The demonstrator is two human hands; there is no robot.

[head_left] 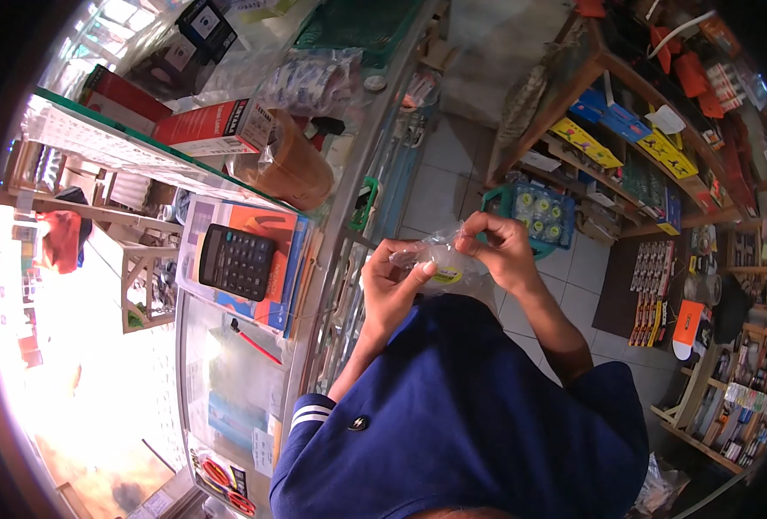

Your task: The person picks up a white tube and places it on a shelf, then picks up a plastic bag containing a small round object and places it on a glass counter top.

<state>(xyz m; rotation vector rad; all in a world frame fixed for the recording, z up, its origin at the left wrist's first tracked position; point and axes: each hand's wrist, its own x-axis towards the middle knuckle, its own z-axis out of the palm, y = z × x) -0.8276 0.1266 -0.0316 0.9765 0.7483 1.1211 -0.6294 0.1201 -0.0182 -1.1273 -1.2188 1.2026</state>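
Note:
A transparent plastic bag (440, 254) with a yellow-green label is stretched between my two hands, in front of my chest. My left hand (390, 290) grips its left side, the thumb lying close to the label. At the bag's upper right edge, my right hand (500, 249) pinches the film between thumb and fingertips. Whatever may be inside the bag is too small to make out.
On my left stands a glass counter holding a black calculator (236, 262), a red-and-white box (215, 127) and a brown container (293, 169). A teal crate (502, 203) with several labelled packs stands beyond my right hand. Wooden shelves (604, 65) hold boxes at right.

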